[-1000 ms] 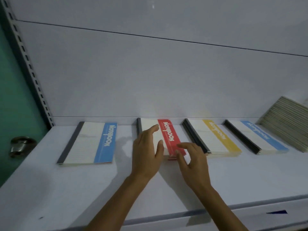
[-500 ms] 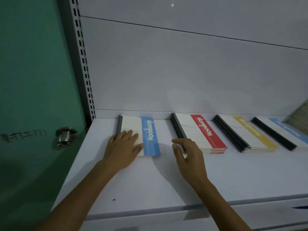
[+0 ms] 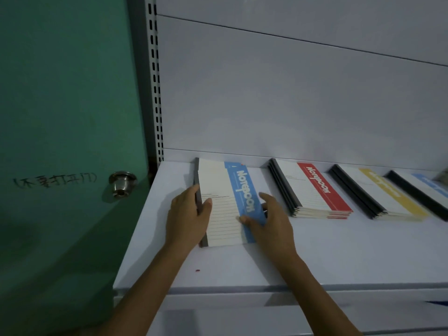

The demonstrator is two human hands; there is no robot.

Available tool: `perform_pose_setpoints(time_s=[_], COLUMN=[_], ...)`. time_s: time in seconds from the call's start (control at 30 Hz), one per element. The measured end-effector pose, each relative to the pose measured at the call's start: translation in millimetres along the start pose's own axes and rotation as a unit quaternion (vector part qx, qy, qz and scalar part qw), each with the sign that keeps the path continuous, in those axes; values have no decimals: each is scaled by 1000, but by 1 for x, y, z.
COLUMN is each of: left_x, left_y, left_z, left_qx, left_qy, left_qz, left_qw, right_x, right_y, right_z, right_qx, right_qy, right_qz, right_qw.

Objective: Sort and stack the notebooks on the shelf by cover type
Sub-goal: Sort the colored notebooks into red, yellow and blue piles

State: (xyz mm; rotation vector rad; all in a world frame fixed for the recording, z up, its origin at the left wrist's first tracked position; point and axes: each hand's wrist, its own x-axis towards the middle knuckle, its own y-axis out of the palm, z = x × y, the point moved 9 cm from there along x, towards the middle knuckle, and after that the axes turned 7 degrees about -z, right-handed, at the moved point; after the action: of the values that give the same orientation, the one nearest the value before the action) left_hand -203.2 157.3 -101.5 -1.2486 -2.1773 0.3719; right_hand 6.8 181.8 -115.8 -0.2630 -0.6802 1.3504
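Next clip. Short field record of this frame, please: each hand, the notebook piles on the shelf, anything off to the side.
left hand: grips the dark spine edge of the blue-striped notebook
right hand: thumb on its blue strip, fingers at its right edge
piles to the right, in order: red-striped stack, yellow-striped stack, second blue-striped stack cut by the frame edge
surface: white shelf
left of shelf: green door with metal knob
unclear: whether the held notebook is lifted
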Motion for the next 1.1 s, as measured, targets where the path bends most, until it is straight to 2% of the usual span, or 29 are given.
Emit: perform_pose_setpoints(time_s=[0.1, 0.2, 0.27, 0.37, 0.57, 0.67, 0.73, 0.87, 1.0, 1.1], left_x=[-2, 0, 1, 19, 45, 37, 32, 3, -31, -57], left_y=[3, 0, 3, 10, 12, 9, -3, -43, -68, -74], left_z=[2, 6, 11, 12, 38, 43, 38, -11, -41, -57], left_qx=[9, 19, 77, 233, 327, 312, 294, 277, 126, -3], left_qy=[-3, -10, -31, -37, -54, -49, -45, 87, 73, 51], left_qz=[6, -12, -7, 27, 97, 112, 80, -93, -169, -215], left_qw=[1000, 1000, 997, 971, 939, 942, 952, 952, 975, 975], right_x=[0, 2, 0, -1, -1, 0, -1, 2, -9, -32], right_y=[-12, -18, -21, -27, -25, -23, -23, -27, -33, -62], right_z=[-14, -19, -20, -25, -28, -28, -30, -27, -13, -20], right_qx=[87, 122, 142, 190, 201, 187, 181, 196, 250, 284], right_qy=[66, 72, 71, 88, 85, 83, 87, 90, 76, 80], right_qz=[-40, -64, -80, -109, -107, -102, -106, -124, -117, -139], right_qw=[993, 988, 984, 972, 970, 973, 974, 969, 958, 945])
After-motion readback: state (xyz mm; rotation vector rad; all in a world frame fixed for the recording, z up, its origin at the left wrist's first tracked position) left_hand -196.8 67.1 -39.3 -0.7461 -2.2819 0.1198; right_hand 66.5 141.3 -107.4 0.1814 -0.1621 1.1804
